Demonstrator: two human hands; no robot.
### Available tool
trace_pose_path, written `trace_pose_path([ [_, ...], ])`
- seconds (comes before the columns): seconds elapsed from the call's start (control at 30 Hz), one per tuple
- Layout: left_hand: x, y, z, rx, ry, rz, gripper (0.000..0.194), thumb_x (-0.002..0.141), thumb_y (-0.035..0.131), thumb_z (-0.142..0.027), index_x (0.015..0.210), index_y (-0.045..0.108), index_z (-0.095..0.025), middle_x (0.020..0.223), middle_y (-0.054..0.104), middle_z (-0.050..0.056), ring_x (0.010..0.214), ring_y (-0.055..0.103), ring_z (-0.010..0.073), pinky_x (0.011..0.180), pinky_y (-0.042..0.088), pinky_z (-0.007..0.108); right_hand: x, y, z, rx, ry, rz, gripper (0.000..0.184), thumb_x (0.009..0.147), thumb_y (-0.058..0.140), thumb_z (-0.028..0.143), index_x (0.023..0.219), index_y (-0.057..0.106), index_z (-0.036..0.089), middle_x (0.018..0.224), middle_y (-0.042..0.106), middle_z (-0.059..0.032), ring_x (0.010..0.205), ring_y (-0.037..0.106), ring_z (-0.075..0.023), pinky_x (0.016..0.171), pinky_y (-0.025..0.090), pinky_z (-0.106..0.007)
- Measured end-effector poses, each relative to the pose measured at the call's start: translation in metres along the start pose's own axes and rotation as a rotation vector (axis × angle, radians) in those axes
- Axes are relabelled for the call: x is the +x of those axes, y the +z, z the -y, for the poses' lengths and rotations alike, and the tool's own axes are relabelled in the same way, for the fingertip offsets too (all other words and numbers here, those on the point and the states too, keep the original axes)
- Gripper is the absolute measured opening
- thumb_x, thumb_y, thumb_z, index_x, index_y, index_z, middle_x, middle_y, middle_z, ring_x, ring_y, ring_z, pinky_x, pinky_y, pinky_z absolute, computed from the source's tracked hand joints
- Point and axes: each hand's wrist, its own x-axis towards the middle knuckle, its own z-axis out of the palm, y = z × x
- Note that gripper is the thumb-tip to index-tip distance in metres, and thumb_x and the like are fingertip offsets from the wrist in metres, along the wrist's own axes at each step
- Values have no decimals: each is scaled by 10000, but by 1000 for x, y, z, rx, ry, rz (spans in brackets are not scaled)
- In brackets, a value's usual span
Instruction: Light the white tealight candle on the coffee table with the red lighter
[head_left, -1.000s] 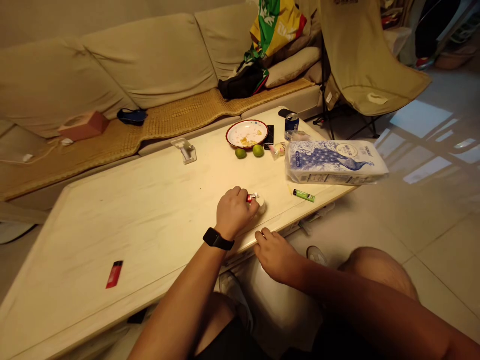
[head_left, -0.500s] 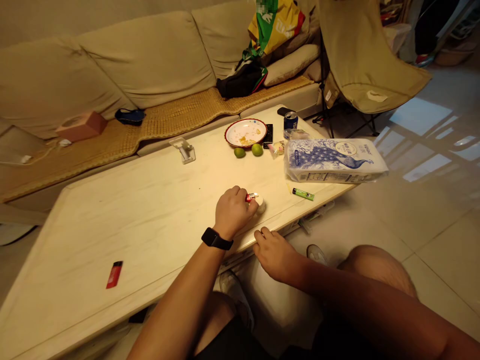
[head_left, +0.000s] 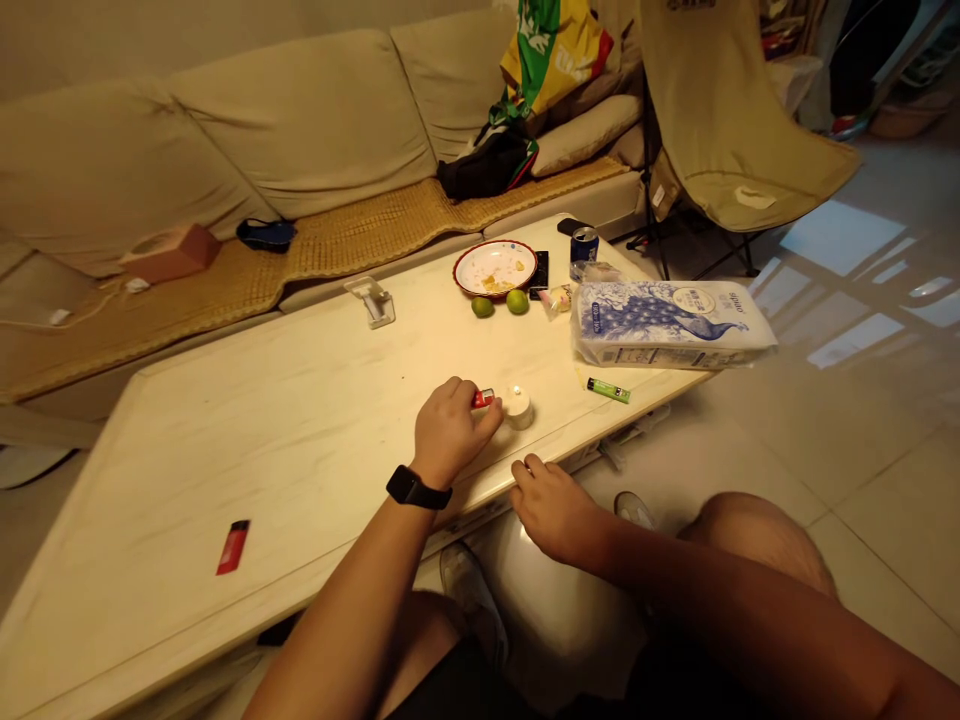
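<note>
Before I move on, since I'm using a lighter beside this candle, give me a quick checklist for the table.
1. Red lighter firmly in left hand: ok, gripped with its tip beside the candle.
2. Candle upright: ok.
3. Candle lit: cannot tell; there is a bright spot at the top, too small to confirm.
4. Tissue pack apart from the candle: ok.
5. Right hand clear of the candle: ok, it rests at the table edge.
6. Candle well back from the table edge: not ok, it sits close to it.

A red lighter (head_left: 484, 398) held just beside a small white candle (head_left: 517, 408).
</note>
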Motion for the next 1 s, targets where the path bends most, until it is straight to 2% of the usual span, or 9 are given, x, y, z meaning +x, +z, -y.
trace_pose_path([
  [0.37,-17,-7,32,5,-47,-8,272,921,490,-445,757,491,-228,753,537,32,735,517,194,691,394,332,2,-3,3,-12,17,-15,145,873,558,171,935,675,111,1031,568,-166,998,470,-287,761,448,-393],
  [1.0,-18,-7,35,-4,-63,44,275,913,488,-450,754,509,-228,761,562,42,741,537,200,680,398,331,1,0,2,-28,13,-25,134,870,556,172,924,663,111,1019,558,-157,988,470,-286,761,455,-393],
])
